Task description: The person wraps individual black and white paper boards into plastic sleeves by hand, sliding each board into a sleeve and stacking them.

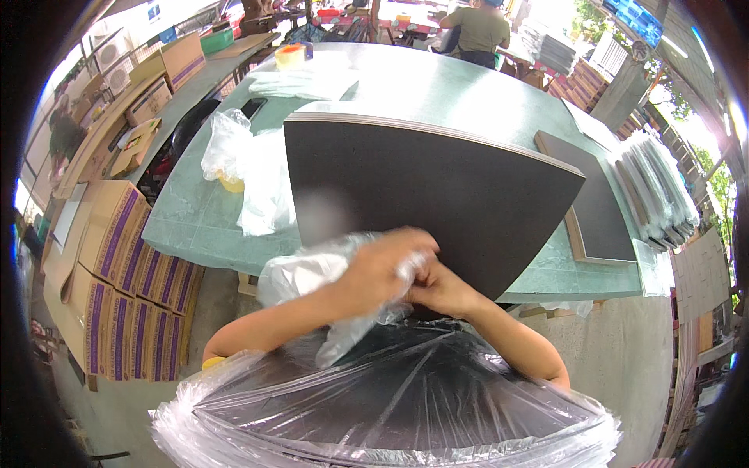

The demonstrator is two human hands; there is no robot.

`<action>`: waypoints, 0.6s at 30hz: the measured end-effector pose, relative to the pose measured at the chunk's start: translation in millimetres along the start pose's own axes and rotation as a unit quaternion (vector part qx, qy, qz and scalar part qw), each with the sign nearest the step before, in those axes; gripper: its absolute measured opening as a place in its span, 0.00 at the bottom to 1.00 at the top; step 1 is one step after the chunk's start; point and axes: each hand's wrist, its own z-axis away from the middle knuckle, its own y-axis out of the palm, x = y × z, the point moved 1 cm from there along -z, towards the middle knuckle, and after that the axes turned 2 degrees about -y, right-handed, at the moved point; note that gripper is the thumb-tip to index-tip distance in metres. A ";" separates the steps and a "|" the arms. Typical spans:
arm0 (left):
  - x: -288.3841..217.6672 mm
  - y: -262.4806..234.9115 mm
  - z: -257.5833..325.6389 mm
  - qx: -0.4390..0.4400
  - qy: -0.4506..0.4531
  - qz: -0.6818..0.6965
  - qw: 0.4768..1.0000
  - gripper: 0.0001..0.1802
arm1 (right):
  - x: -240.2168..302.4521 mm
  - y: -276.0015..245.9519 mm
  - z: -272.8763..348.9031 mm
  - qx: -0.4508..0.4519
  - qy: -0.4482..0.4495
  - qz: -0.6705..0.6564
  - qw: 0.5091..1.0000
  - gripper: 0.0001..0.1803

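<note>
My left hand [381, 273] is closed on a crumpled clear plastic bag [300, 273], whose loose folds hang to its left and below. My right hand [441, 288] meets it with bent fingers pinching a bit of the same plastic; the fingertips are partly blurred. Just beyond both hands, a stack of large dark boards [421, 179] with pale edges lies on a green table [195, 226]. Below my wrists, close to my body, spreads a dark flat piece wrapped in wrinkled clear plastic film [390, 390].
Clear bags [265, 171] and a tape roll [290, 56] are on the table. To the right are another dark board stack [605, 203] and a pile of plastic-wrapped panels [659, 187]. Cardboard boxes [125, 312] stand at left. A person [477, 33] sits far back.
</note>
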 end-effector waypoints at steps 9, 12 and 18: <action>5.2 -53.1 -12.5 -0.128 -0.217 0.038 0.967 0.10 | -2.7 -29.4 27.1 -0.017 -0.008 0.020 1.000 0.06; 23.3 -28.6 6.7 0.111 -0.105 -0.017 0.988 0.18 | -0.3 -33.1 24.1 -0.135 -0.066 -0.078 0.986 0.07; 18.5 -13.8 4.9 0.262 -0.330 0.019 0.907 0.23 | 10.2 -3.2 23.1 -0.120 -0.153 -0.111 0.975 0.34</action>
